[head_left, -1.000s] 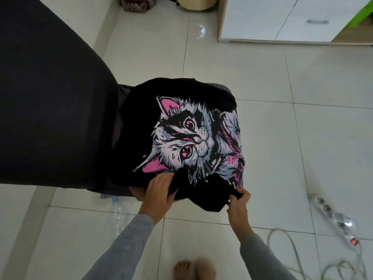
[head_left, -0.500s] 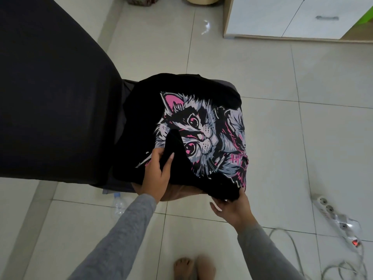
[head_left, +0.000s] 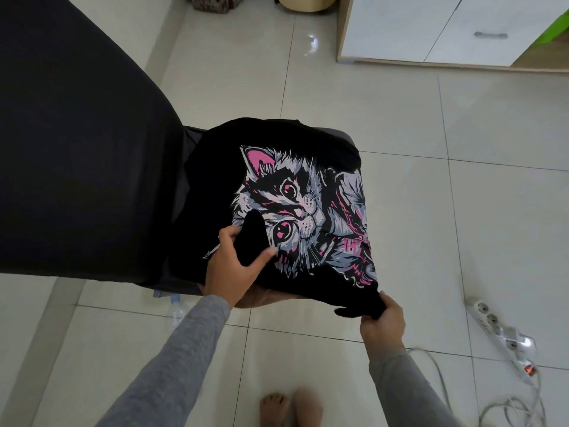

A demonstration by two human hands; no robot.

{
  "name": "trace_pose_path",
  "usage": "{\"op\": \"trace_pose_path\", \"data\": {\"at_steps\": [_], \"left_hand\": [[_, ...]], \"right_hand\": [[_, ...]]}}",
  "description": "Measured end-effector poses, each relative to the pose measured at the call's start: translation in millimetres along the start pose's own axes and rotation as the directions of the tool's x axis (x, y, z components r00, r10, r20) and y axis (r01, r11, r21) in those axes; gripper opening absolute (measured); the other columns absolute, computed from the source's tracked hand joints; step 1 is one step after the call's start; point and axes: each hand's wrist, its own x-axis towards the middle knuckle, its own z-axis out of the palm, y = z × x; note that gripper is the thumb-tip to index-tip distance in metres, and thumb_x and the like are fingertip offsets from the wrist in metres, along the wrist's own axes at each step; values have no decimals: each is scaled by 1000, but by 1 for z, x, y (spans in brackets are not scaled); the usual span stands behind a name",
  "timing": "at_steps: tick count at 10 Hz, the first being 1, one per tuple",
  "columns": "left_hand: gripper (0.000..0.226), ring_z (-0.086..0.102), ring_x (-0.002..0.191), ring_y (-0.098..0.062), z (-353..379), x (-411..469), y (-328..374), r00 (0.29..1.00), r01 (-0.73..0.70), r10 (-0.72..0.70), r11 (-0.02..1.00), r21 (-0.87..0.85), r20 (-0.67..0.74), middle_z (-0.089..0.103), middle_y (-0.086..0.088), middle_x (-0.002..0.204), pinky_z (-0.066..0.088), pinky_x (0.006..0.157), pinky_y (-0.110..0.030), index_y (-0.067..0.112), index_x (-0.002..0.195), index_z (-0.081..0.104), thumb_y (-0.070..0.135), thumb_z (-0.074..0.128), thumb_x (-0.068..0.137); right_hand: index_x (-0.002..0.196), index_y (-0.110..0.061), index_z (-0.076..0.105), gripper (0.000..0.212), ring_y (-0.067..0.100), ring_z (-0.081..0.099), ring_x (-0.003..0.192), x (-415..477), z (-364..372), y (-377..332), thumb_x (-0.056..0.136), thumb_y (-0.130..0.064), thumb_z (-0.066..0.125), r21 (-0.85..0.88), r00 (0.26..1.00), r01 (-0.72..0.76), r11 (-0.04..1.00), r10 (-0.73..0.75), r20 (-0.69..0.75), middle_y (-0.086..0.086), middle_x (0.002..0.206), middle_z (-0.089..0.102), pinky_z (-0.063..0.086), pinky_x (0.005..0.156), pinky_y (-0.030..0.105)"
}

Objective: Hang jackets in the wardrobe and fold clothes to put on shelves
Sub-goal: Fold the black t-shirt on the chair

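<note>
Left hand (head_left: 229, 266) grasps a black fold over the cat-print T-shirt (head_left: 295, 208); right hand (head_left: 381, 318) pinches its lower hem, above the tiled floor (head_left: 400, 134).

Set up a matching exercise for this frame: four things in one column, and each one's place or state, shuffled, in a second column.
1 left grip
2 right grip
3 power strip
4 bottle

A on the floor, far right
B pinches the shirt's near corner
C on the floor by the chair
D holds a black fold over the cat print

Pairs: 1-D, 2-B, 3-A, 4-C
</note>
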Motion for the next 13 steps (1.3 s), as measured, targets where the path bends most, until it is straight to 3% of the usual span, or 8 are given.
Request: {"op": "trace_pose_path", "data": {"at_steps": [1, 3, 4, 5, 6, 9, 11, 13], "left_hand": [[76, 49, 99, -8, -7, 2, -4, 994, 29, -43, 990, 141, 101, 50, 10, 108, 46, 87, -26, 21, 116, 38, 44, 84, 60], [23, 56, 91, -16, -27, 21, -8, 993, -59, 71, 991, 122, -90, 57, -1, 98, 48, 82, -30, 6, 106, 54, 21, 60, 90], [23, 59, 91, -14, -39, 38, -4, 989, -114, 123, 988, 99, -87, 61, 1, 97, 50, 84, -32, 10, 106, 57, 28, 53, 94], [29, 62, 98, -18, -47, 59, 0, 984, -157, 167, 976, 149, -63, 65, -4, 105, 51, 86, -33, 12, 113, 58, 33, 50, 95], [28, 62, 94, -15, -49, 84, 15, 978, -183, 195, 973, 139, -79, 66, -2, 102, 49, 83, -28, 12, 113, 59, 32, 51, 95], [26, 61, 78, -17, -24, 159, 28, 976, -184, 204, 958, 221, -70, 65, -4, 87, 51, 72, -33, 9, 101, 59, 33, 51, 95], [33, 56, 98, -22, -5, 182, 16, 994, -15, 48, 952, 304, -101, 58, -5, 105, 44, 81, -32, 11, 114, 55, 36, 43, 98], [35, 47, 108, -31, -12, 140, -8, 926, 254, -96, 873, 417, -364, 52, -13, 113, 35, 92, -48, 8, 111, 55, 38, 46, 95]], "right_hand": [[98, -25, 40, 27, -32, 43, 62, -48, 23, -30, 96, 2, 41, 126, 987, 158, 979, -159, -4, -27, 65, 55, 35, 61, -5], [104, -14, 37, 18, -31, 43, 57, -66, 27, -64, 97, 2, 36, 26, 931, 349, 937, -344, -125, -22, 71, 44, 34, 57, -5], [108, -7, 60, 20, -3, 58, 65, -43, 24, -77, 91, -3, 51, 193, 906, 380, 904, -322, -274, -6, 89, 63, 43, 54, 6], [111, -3, 64, 25, 15, 60, 77, -41, 30, -86, 87, -4, 55, 40, 850, 443, 896, -405, -337, 11, 104, 62, 47, 50, 8], [110, -5, 64, 24, 8, 57, 67, -37, 47, -103, 88, -5, 54, -32, 818, 474, 880, -453, -353, 8, 100, 61, 46, 48, 7], [104, -8, 66, 22, 17, 60, 79, 11, 101, -155, 85, -8, 55, -292, 726, 529, 797, -603, -330, 8, 96, 64, 50, 60, 15], [134, -10, 44, 44, 14, 57, 102, 38, 121, -161, 92, -15, 57, -376, 890, 436, 818, -453, 46, 4, 112, 56, 47, 97, 32], [136, -10, 43, 47, 22, 45, 125, 36, 100, -113, 91, -18, 56, -728, 929, 312, 611, -358, 98, 7, 136, 48, 35, 107, 38]]}}
